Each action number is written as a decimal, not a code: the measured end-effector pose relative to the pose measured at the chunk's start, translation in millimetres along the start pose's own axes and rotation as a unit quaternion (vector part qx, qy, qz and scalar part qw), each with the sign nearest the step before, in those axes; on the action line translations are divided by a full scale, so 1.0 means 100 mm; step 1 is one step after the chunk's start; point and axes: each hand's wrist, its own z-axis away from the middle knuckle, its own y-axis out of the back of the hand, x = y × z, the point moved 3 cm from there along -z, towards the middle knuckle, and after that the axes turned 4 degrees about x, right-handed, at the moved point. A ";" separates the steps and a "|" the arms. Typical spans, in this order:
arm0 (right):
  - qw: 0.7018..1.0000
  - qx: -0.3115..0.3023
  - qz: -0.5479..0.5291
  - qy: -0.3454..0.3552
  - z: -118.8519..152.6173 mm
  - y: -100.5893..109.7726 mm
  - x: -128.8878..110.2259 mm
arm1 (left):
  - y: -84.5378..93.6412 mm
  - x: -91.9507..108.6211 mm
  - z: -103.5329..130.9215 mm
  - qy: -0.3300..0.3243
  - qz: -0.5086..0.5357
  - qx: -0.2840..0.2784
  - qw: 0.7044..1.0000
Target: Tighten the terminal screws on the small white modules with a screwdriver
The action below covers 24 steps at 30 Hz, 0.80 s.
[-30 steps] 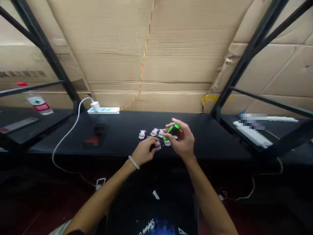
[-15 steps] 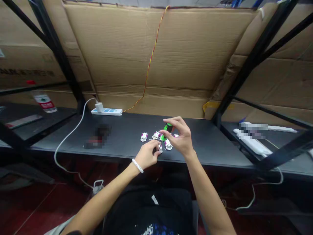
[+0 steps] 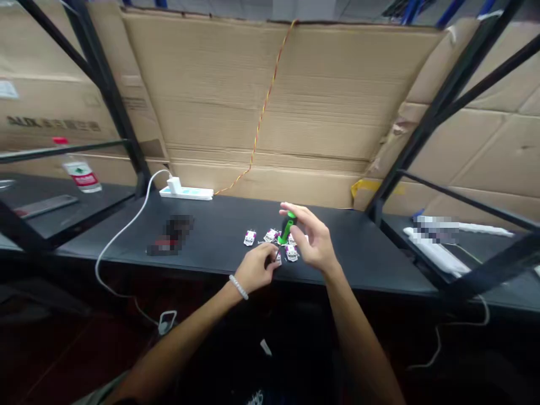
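The left hand (image 3: 255, 267) pinches a small white-and-purple part (image 3: 278, 259) on the table (image 3: 211, 236); the right hand (image 3: 317, 244) loosely grips a green-and-black screwdriver (image 3: 288, 226) above it. Work on this part looks under way — similar parts (image 3: 250, 238) lie nearby, finished or not, I cannot tell. The screwdriver's long axis is near upright, tip slanting down-left.

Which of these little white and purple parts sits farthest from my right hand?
The leftmost one, lying on the black tabletop with a visible gap between it and the parts bunched around the green screwdriver.
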 end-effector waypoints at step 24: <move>1.000 -0.018 -0.003 0.024 0.06 0.04 -0.05 | -0.01 0.01 0.00 -0.013 -0.012 -0.001 1.000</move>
